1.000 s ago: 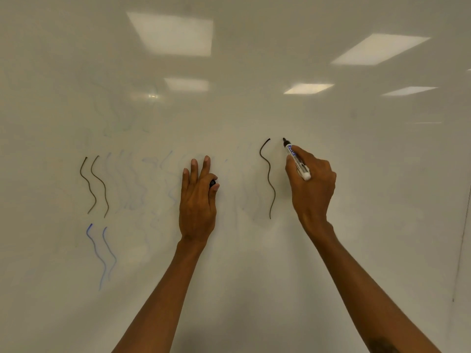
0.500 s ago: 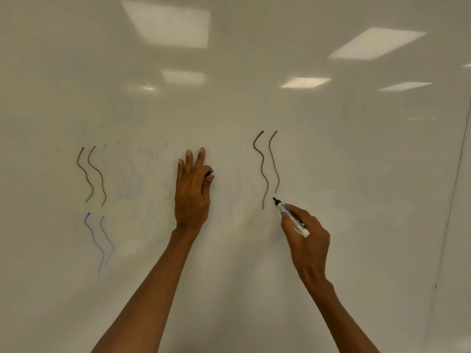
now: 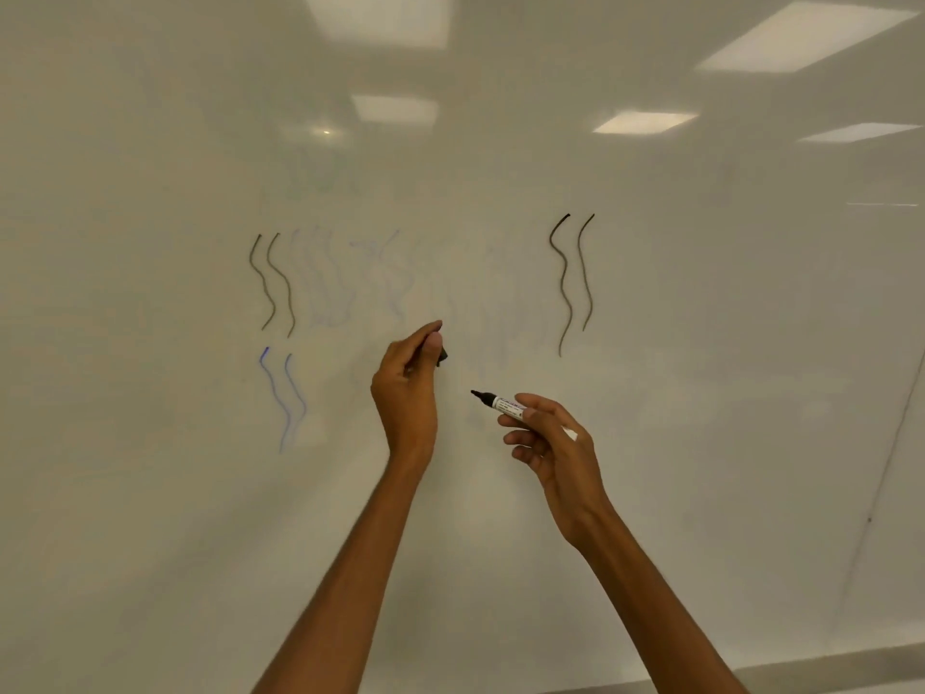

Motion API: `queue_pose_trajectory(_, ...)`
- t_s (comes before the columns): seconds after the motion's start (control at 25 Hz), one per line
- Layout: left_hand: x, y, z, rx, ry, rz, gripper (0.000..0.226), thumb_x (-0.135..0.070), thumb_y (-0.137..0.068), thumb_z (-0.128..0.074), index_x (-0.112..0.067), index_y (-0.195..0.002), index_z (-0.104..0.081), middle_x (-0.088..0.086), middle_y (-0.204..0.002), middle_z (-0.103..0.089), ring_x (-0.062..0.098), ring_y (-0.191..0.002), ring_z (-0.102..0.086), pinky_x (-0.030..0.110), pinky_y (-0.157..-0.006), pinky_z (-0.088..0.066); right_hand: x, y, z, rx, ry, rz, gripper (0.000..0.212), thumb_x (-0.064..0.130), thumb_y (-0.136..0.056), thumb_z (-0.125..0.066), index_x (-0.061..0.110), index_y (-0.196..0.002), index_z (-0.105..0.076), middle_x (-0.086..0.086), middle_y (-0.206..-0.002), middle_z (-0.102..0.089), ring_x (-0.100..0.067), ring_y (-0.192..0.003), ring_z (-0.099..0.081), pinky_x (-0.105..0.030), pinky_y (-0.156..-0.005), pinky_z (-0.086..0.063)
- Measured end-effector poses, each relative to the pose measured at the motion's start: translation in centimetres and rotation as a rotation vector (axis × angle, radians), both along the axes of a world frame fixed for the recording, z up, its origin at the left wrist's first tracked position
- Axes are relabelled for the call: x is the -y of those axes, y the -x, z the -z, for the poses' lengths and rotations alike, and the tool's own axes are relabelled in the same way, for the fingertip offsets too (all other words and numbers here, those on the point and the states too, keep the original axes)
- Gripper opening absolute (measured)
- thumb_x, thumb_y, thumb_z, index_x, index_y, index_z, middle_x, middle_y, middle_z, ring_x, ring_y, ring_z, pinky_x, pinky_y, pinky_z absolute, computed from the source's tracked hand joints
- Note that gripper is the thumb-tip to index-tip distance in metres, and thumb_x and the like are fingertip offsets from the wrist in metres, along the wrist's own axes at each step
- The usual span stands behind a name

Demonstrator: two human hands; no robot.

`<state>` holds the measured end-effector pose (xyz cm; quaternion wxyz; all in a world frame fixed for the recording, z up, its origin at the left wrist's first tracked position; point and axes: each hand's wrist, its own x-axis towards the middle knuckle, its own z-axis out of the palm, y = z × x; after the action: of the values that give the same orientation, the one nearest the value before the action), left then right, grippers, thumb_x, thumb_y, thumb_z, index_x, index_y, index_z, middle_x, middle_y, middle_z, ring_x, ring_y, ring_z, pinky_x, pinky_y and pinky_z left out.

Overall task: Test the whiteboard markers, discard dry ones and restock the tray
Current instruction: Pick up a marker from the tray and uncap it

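My right hand (image 3: 555, 443) holds an uncapped black whiteboard marker (image 3: 500, 402), white-barrelled with a printed label, its tip pointing left and off the whiteboard (image 3: 701, 393). My left hand (image 3: 408, 388) is closed around the marker's black cap (image 3: 441, 355), lifted off the board just left of the tip. Two fresh dark wavy lines (image 3: 573, 278) stand on the board above the marker. The tray is not in view.
Two older dark wavy lines (image 3: 273, 283) and two blue ones (image 3: 283, 393) sit at the left, with faint erased blue smears between. The board's right edge (image 3: 896, 443) runs diagonally; its bottom edge (image 3: 801, 666) shows at lower right.
My right hand drew a second dark wavy line, then pulled the marker down and off the board. My left hand left the board and curled around the cap near the marker tip.
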<state>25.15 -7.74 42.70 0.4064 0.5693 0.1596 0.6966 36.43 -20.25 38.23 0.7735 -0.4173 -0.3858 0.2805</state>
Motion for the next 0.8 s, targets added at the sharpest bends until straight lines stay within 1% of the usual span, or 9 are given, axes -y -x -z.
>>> queue_pose_trajectory(0.12,0.2,2.0,2.4,0.159,0.367,0.216,0.021,-0.019,-0.091,-0.071,-0.008,-0.109,-0.075,0.008,-0.092,-0.074,0.015,-0.083,-0.071,0.035,-0.089,-0.059,-0.7,2.4,1.4,-0.005,0.034,-0.038,0.023,0.013,-0.097,-0.056,0.004,-0.113,-0.069,-0.020,-0.103,-0.073,-0.025,-0.083,-0.066,-0.032,-0.075,-0.053)
queue_pose_trajectory(0.16,0.1,2.8,3.1,0.171,0.440,0.254,0.021,-0.017,-0.090,-0.073,-0.006,-0.107,-0.075,0.009,-0.090,-0.074,0.016,-0.082,-0.072,0.037,-0.090,-0.059,-1.0,3.1,1.9,-0.009,0.043,-0.046,0.023,0.013,-0.097,-0.056,0.004,-0.113,-0.070,-0.019,-0.104,-0.073,-0.024,-0.083,-0.066,-0.033,-0.076,-0.054)
queue_pose_trajectory(0.24,-0.1,4.2,4.4,0.167,0.525,0.295,0.022,-0.017,-0.087,-0.075,-0.005,-0.105,-0.075,0.010,-0.091,-0.076,0.020,-0.084,-0.074,0.037,-0.090,-0.060,-1.5,4.3,2.8,-0.026,0.051,-0.052,0.024,0.014,-0.097,-0.056,0.004,-0.115,-0.070,-0.019,-0.105,-0.073,-0.024,-0.084,-0.067,-0.033,-0.077,-0.055)
queue_pose_trajectory(0.48,-0.3,8.0,7.8,0.178,0.619,0.300,0.024,-0.017,-0.087,-0.075,-0.003,-0.107,-0.073,0.011,-0.097,-0.077,0.023,-0.092,-0.075,0.036,-0.091,-0.059,-3.0,7.8,5.2,-0.060,0.085,-0.066,0.024,0.014,-0.097,-0.058,0.005,-0.115,-0.070,-0.019,-0.105,-0.073,-0.025,-0.084,-0.067,-0.035,-0.079,-0.055)
queue_pose_trajectory(0.72,-0.7,10.0,10.0,0.135,0.620,0.303,0.025,-0.015,-0.089,-0.072,-0.004,-0.111,-0.073,0.012,-0.102,-0.076,0.022,-0.097,-0.074,0.036,-0.092,-0.058,-4.3,10.4,6.6,-0.004,0.125,-0.065,0.023,0.017,-0.097,-0.059,0.010,-0.116,-0.070,-0.013,-0.104,-0.075,-0.025,-0.085,-0.069,-0.035,-0.080,-0.057)
queue_pose_trajectory(0.8,-0.7,10.5,10.7,0.124,0.604,0.293,0.024,-0.015,-0.090,-0.071,-0.004,-0.110,-0.073,0.010,-0.102,-0.077,0.022,-0.097,-0.074,0.034,-0.091,-0.059,-4.3,10.9,7.0,0.019,0.131,-0.050,0.022,0.018,-0.096,-0.061,0.010,-0.115,-0.069,-0.012,-0.104,-0.075,-0.027,-0.089,-0.072,-0.033,-0.081,-0.058)
